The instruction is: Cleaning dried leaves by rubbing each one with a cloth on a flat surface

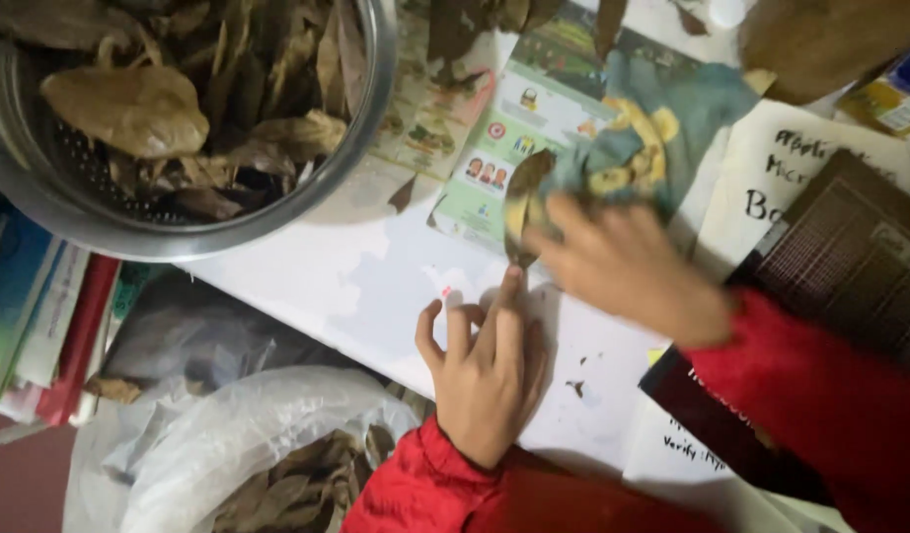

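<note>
Dried brown leaf (522, 205) lying lengthwise up-down on white desk (346, 286), left hand (487, 365) index fingertip pinning its lower tip, blurred right hand (628, 266) wiping it, pinching blue-yellow cloth (652, 138)

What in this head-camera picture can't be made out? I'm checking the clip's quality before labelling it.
Head view, four limits:
- Right hand: motion-blurred, so its grip on the dry leaf and blue-yellow cloth is unclear.
- Metal colander: cut off by the top and left edges.
- Left hand: fingertips press the leaf's lower tip; the palm is hidden.
- Plastic bag of leaves: cut off at the bottom.
</note>
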